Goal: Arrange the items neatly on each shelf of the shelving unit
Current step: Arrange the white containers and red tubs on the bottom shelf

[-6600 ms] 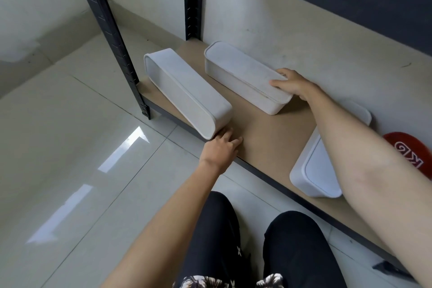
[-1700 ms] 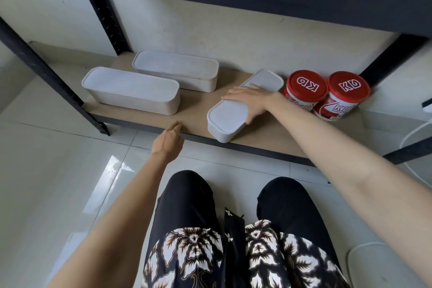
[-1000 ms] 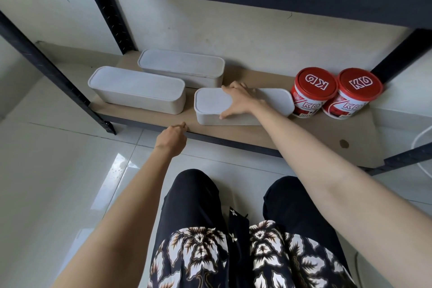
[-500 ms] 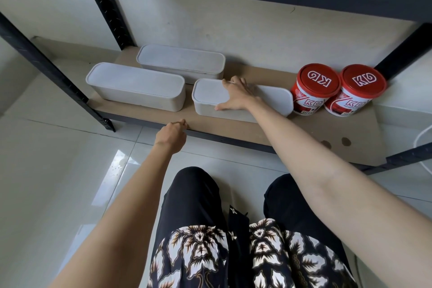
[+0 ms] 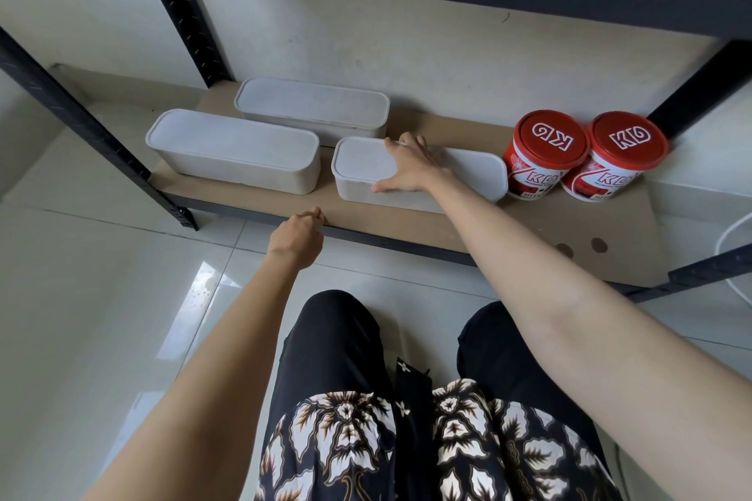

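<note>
Pale floor tiles (image 5: pixel 93 297) spread beneath us, and a cream wall (image 5: pixel 407 53) backs the lowest shelf (image 5: pixel 468 224) of the dark metal shelving unit (image 5: pixel 81 114), whose brown board sits at our twelve o'clock. Our right hand (image 5: pixel 411 167) lies flat on the lid of the middle white box (image 5: pixel 358 171), its fingers (image 5: pixel 401 142) straight and spread, the thumb down over the front edge, pressing rather than gripping. That box lies lengthwise along the shelf, its left end just beside the front white box (image 5: pixel 232 150) at our eleven o'clock, with a narrow gap between them. Behind those two, close against the wall, sits the rear white box (image 5: pixel 313 110), also lengthwise and lidded. At our one o'clock two red-lidded tubs (image 5: pixel 545 150) stand upright, touching each other, the nearer one just beside the right end of the box under our palm; the farther tub (image 5: pixel 626 150) stands by the rear post. Our left hand (image 5: pixel 297 236) rests at the shelf's front edge at about twelve o'clock, fingers loosely curled against the metal lip; we cannot tell whether they grip it. Our knees, in dark trousers (image 5: pixel 337 338), show at six o'clock.
</note>
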A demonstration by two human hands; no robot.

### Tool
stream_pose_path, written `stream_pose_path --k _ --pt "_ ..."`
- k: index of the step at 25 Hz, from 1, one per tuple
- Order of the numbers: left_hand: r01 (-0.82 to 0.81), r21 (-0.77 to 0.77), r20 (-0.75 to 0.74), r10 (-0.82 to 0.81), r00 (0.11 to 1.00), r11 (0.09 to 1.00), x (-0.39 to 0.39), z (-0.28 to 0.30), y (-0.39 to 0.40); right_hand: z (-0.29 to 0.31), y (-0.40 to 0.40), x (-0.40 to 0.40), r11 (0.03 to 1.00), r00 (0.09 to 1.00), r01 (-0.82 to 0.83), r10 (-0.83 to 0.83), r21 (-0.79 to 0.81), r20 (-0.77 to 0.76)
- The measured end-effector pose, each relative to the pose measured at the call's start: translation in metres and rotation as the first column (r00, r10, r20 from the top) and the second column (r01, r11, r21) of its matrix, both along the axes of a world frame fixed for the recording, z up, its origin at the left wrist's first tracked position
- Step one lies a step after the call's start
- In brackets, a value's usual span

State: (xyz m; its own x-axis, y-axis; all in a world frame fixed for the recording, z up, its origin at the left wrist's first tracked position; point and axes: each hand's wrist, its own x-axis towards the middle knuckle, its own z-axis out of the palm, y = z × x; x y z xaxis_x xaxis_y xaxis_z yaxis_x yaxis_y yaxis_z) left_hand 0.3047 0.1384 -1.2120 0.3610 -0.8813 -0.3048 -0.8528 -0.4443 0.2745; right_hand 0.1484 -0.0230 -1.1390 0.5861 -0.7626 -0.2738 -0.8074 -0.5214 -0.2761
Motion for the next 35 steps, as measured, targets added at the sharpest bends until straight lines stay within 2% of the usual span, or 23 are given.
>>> stream_pose_path --k 8,11,15,18,21,25,28,31,33,35 --pt "0.04 0.081 0.061 -0.045 0.997 0.996 -0.014 0.01 0.002 0.001 0.003 -0.007 0.996 0.997 0.042 -0.047 0.073 0.065" --pt "0.056 -0.048 0.125 -0.05 0.991 0.997 -0.031 0.019 -0.003 0.004 0.007 -0.023 0.994 0.987 0.08 -0.09 0.078 0.134" --pt "0.149 -0.343 0.148 -0.103 0.984 0.927 -0.074 0.046 -0.028 0.009 0.003 -0.064 0.974 0.962 0.177 -0.142 -0.138 0.233" --pt "0.302 -0.456 0.191 -0.24 0.952 0.837 -0.114 0.07 -0.061 0.012 -0.005 -0.107 0.91 0.927 0.283 -0.178 -0.304 0.33" --pt "0.377 -0.453 0.195 -0.322 0.926 0.808 -0.156 0.089 -0.096 0.013 -0.015 -0.153 0.827 0.885 0.411 -0.263 -0.383 0.383" --pt "0.451 -0.329 0.124 -0.436 0.892 0.83 -0.207 0.1 -0.146 0.01 -0.031 -0.212 0.717 0.816 0.568 -0.43 -0.404 0.386" --pt "0.474 -0.228 0.056 -0.475 0.878 0.85 -0.232 0.099 -0.179 0.005 -0.042 -0.251 0.641 0.726 0.687 -0.582 -0.343 0.367" --pt "0.478 -0.177 0.024 -0.482 0.876 0.86 -0.244 0.088 -0.209 -0.007 -0.053 -0.271 0.561 0.552 0.819 -0.711 -0.123 0.436" --pt "0.489 -0.14 0.01 -0.493 0.87 0.861 -0.249 0.08 -0.226 -0.014 -0.059 -0.28 0.565 0.45 0.818 -0.745 0.108 0.492" --pt "0.536 -0.072 0.063 -0.533 0.844 0.841 -0.252 0.073 -0.24 -0.018 -0.062 -0.287 0.611 0.425 0.757 -0.729 0.232 0.536"
